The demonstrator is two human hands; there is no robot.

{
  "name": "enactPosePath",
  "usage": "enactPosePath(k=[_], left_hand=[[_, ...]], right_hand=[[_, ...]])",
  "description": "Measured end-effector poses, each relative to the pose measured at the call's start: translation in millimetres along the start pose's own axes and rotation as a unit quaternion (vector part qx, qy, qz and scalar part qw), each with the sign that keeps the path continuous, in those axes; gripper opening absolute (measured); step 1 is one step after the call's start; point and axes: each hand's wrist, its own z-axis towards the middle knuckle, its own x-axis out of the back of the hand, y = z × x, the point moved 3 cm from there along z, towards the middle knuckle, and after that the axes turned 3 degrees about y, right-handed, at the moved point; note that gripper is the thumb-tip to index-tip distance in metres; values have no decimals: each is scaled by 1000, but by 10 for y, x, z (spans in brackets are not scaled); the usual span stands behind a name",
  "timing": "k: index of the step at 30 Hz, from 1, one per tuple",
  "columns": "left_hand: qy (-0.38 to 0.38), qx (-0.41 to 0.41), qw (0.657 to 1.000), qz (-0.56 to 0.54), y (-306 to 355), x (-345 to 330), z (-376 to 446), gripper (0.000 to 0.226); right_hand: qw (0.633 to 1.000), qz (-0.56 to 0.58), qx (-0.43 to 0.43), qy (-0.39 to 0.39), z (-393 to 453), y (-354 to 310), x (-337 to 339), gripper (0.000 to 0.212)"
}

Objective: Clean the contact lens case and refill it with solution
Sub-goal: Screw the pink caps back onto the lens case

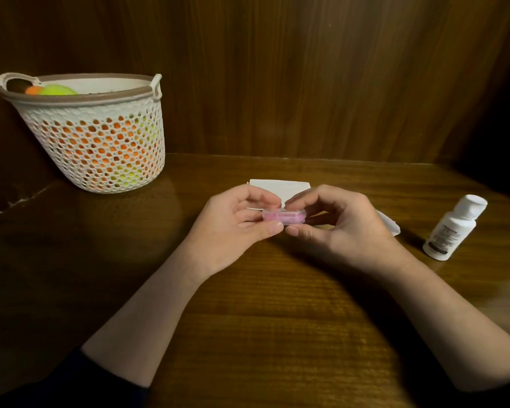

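A small pink contact lens case (283, 217) with a clear outer shell is held a little above the wooden table, between both hands. My left hand (236, 228) pinches its left end with thumb below and fingers above. My right hand (336, 228) pinches its right end, thumb underneath and fingers curled over the top. The case looks closed. A white solution bottle (454, 228) with a white cap stands upright on the table to the right, apart from my hands.
A white folded tissue (280, 188) lies on the table just behind my hands, and part of it shows right of my right hand. A white lattice basket (100, 160) holding orange and green balls stands at the back left. Wooden walls close the back.
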Motion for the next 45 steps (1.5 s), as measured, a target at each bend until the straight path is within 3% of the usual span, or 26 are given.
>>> enactPosePath(k=[20, 32, 36, 45], left_hand=[[16, -20, 999, 43, -17, -2, -17, 24], [-6, -10, 1000, 19, -62, -8, 6, 26], [-44, 7, 996, 73, -103, -36, 9, 38], [-72, -12, 977, 202, -147, -77, -4, 43]], right_hand=[[998, -52, 17, -4, -16, -30, 24, 22], [998, -46, -23, -24, 2, 38, 20, 34], [993, -69, -71, -70, 5, 114, -20, 46], [978, -140, -91, -124, 8, 254, -61, 36]])
